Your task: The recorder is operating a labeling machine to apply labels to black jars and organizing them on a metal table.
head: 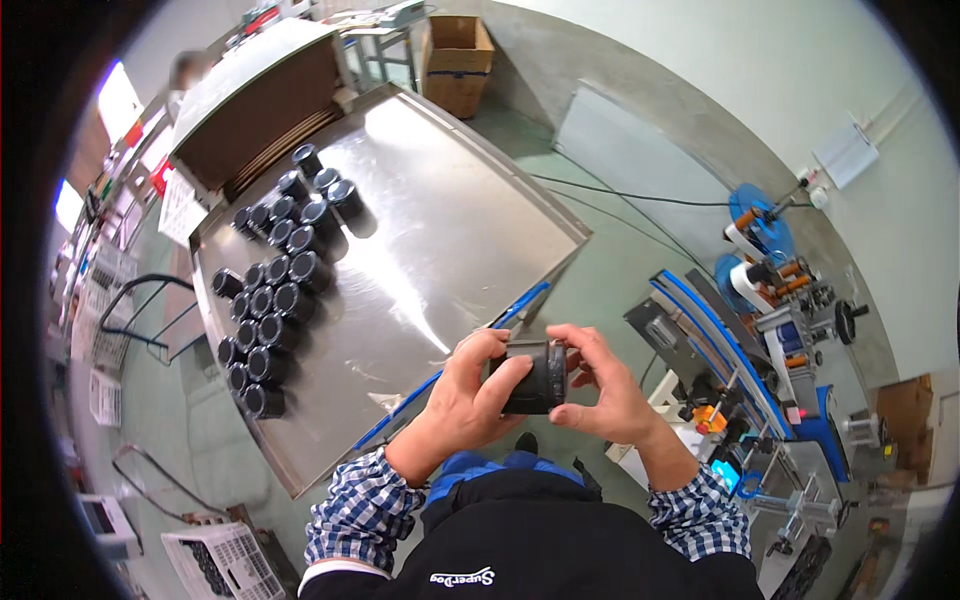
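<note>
Between my two hands, in front of my body, a black lidded jar [529, 377] lies on its side in the air. My left hand [480, 382] grips its base end, the thumb along its side. My right hand [600, 390] is at the lid end, thumb and fingers curved around the lid's rim; whether it presses on the rim is hard to tell. On the metal table [420, 217] ahead and to the left, several similar black jars [289, 300] stand upright in a loose group.
A labelling machine [750, 360] with film reels stands at the right. A large box-shaped housing [255, 97] sits over the table's far end. Beyond it are a cardboard box [456, 67] and a distant person. White plastic crates [225, 559] lie at the lower left; cables cross the floor.
</note>
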`<action>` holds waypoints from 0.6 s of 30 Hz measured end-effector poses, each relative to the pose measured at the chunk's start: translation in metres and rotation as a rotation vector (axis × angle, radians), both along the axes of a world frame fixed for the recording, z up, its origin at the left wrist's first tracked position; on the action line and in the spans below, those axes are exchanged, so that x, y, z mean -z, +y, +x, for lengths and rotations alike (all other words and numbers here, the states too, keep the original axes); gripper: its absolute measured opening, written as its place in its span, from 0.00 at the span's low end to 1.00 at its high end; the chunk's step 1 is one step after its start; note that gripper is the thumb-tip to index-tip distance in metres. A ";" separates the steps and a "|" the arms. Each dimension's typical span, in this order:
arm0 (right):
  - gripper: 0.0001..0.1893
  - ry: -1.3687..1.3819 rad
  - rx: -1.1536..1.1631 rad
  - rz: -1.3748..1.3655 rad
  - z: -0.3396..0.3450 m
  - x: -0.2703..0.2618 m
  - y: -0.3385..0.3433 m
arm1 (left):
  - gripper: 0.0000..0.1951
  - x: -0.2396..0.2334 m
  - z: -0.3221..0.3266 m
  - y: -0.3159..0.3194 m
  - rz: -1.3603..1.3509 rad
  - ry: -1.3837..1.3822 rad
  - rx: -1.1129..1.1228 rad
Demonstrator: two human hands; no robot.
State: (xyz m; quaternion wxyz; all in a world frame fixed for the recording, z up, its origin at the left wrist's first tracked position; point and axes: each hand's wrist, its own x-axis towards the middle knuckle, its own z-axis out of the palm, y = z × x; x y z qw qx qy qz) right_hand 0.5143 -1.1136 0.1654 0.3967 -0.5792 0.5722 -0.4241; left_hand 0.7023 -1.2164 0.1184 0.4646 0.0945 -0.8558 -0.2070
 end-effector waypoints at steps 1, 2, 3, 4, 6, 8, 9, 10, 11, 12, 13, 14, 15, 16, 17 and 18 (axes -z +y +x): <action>0.44 0.025 0.017 -0.009 -0.005 -0.001 0.004 | 0.39 0.003 -0.009 0.000 -0.075 0.041 0.014; 0.40 0.073 0.047 -0.062 -0.007 -0.001 0.008 | 0.39 0.008 -0.016 0.002 -0.087 0.039 0.021; 0.40 0.090 0.088 -0.063 -0.013 0.001 0.013 | 0.39 0.012 -0.026 0.004 -0.089 0.056 0.062; 0.40 0.111 0.112 -0.118 -0.018 0.004 0.016 | 0.40 0.015 -0.035 0.005 -0.079 0.059 0.027; 0.39 0.182 0.194 -0.214 -0.033 0.011 0.020 | 0.41 0.013 -0.045 0.015 -0.006 -0.047 -0.074; 0.37 0.302 0.294 -0.272 -0.063 0.013 0.021 | 0.43 0.013 -0.052 0.021 0.118 -0.070 -0.119; 0.37 0.323 0.337 -0.266 -0.084 0.017 0.019 | 0.43 0.015 -0.052 0.024 0.175 -0.087 -0.154; 0.36 0.315 0.425 -0.225 -0.109 0.020 0.017 | 0.43 0.020 -0.051 0.026 0.171 -0.082 -0.130; 0.36 0.302 0.505 -0.184 -0.139 0.026 0.014 | 0.42 0.027 -0.048 0.027 0.239 -0.126 -0.195; 0.35 0.354 0.606 -0.182 -0.171 0.034 0.011 | 0.41 0.034 -0.047 0.028 0.307 -0.170 -0.261; 0.34 0.409 0.710 -0.179 -0.206 0.043 0.009 | 0.41 0.041 -0.047 0.029 0.304 -0.166 -0.244; 0.33 0.447 0.780 -0.135 -0.245 0.056 0.007 | 0.39 0.048 -0.047 0.030 0.367 -0.172 -0.282; 0.32 0.483 0.846 -0.090 -0.279 0.067 0.008 | 0.38 0.055 -0.045 0.031 0.429 -0.180 -0.323; 0.33 0.476 0.904 -0.048 -0.300 0.076 0.007 | 0.35 0.063 -0.039 0.031 0.471 -0.195 -0.362; 0.33 0.468 0.957 -0.005 -0.312 0.081 0.005 | 0.35 0.069 -0.031 0.031 0.470 -0.196 -0.374; 0.37 0.538 0.997 0.105 -0.318 0.083 0.004 | 0.34 0.073 -0.023 0.031 0.528 -0.208 -0.409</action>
